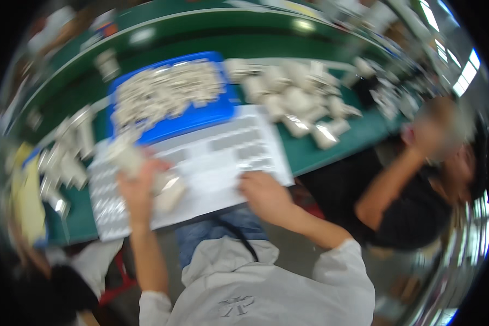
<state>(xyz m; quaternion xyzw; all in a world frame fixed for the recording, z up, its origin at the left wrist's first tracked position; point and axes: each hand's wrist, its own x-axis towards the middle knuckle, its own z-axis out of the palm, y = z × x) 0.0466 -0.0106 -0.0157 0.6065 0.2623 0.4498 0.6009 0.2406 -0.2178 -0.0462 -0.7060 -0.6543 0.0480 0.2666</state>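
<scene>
My left hand point(138, 187) is closed around a cream-white moulded piece point(126, 156), blurred by motion, over the left part of a sheet of stickers. A second cream-white piece point(169, 191) appears right beside that hand; whether the hand touches it I cannot tell. The white sheet point(209, 176) carries rows of grey stickers and has a bare white middle. At its right near edge rests my right hand point(266, 196), fingers curled inward. What those fingers pinch, if anything, is too blurred to make out.
Beyond the sheet, a blue tray point(193, 122) holds many small cream parts. Shiny cream-white pieces point(296, 98) pile up at the right, with more pieces point(65, 152) at the left on the green bench point(331, 146). A co-worker point(413, 201) sits at the right, another person point(54, 288) at the left.
</scene>
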